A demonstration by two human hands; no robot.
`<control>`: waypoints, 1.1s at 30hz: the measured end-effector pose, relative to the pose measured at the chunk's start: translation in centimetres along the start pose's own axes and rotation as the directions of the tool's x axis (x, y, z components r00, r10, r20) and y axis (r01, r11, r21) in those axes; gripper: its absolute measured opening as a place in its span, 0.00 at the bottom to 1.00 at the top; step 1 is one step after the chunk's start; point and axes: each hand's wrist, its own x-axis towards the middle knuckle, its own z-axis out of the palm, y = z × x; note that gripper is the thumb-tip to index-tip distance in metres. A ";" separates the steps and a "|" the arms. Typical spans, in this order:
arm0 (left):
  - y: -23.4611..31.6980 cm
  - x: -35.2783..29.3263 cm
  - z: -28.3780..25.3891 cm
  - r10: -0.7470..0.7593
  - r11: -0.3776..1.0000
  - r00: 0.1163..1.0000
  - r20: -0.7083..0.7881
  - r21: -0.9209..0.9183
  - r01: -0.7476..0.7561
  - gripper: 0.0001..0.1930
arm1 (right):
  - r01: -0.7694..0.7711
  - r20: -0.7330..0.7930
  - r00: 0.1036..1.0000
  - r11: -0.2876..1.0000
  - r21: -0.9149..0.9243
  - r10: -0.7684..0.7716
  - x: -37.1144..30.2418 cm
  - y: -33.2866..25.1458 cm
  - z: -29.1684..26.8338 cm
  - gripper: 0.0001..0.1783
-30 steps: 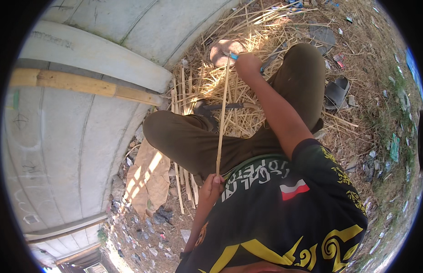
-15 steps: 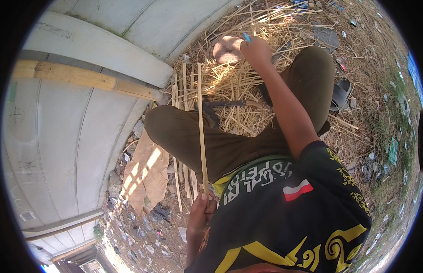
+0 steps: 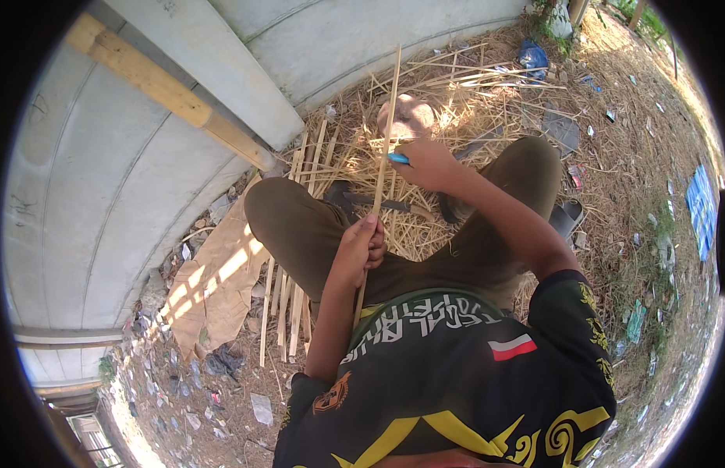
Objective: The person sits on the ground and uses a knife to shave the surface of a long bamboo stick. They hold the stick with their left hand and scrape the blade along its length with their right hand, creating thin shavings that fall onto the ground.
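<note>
As left hand (image 3: 361, 248) pinches long strip (image 3: 389, 125), right hand (image 3: 428, 165) clasping blue handle (image 3: 398, 158), littered ground (image 3: 606, 273), grey panelled wall (image 3: 136, 226)

Left hand (image 3: 361, 251) gripping near frame centre; right hand (image 3: 426, 165) clenching above and rightward, right forearm (image 3: 503, 204) slanting down toward right.

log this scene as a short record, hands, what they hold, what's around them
left hand: closed around a thin pale strip
right hand: gripping a blue-handled tool at the strip; working end unclear
strip: slanted, running above and below the left hand
ground ahead: rounded stone, pale shavings
left side: loose strips, brown sheet, grey panel wall
right side: dark sandal
</note>
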 end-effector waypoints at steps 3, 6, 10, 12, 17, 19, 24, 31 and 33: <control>0.0 0.8 0.2 -0.035 0.999 0.999 0.036 0.006 0.035 0.16 | -0.056 0.022 0.998 0.998 -0.031 0.057 -2.5 0.1 2.5 0.15; -0.5 0.6 0.2 -0.016 1.000 0.998 0.059 -0.005 0.016 0.17 | -0.005 -0.052 0.999 0.993 -0.119 -0.001 -2.5 -1.3 3.3 0.14; -0.5 0.5 0.0 -0.067 0.997 0.994 0.091 -0.043 0.071 0.17 | 0.002 -0.127 0.991 0.970 -0.244 -0.034 -2.2 0.4 5.1 0.10; -0.3 0.4 -0.3 -0.137 0.979 0.981 0.139 -0.131 0.155 0.16 | 0.010 -0.154 0.986 0.950 -0.313 -0.061 -1.8 0.8 5.8 0.08; -0.4 0.2 -0.2 -0.128 0.984 0.988 0.090 -0.111 0.138 0.15 | -0.001 -0.223 0.972 0.940 -0.341 -0.080 -0.7 2.3 7.5 0.07; -0.4 0.0 0.1 -0.132 0.984 0.989 0.071 -0.112 0.139 0.15 | -0.015 -0.247 0.967 0.948 -0.318 -0.067 -0.5 2.6 7.4 0.07; -0.7 0.2 0.5 -0.152 0.968 0.984 0.089 -0.189 0.167 0.15 | -0.013 -0.312 0.945 0.947 -0.321 -0.093 -0.6 3.6 7.7 0.06; -0.8 0.5 1.2 -0.159 0.962 0.984 0.083 -0.212 0.173 0.14 | -0.058 -0.375 0.923 0.934 -0.353 -0.084 -0.4 4.0 7.1 0.05; -0.9 0.5 1.4 -0.156 0.965 0.985 0.076 -0.202 0.168 0.15 | -0.079 -0.401 0.912 0.927 -0.367 -0.081 -0.2 4.8 7.2 0.05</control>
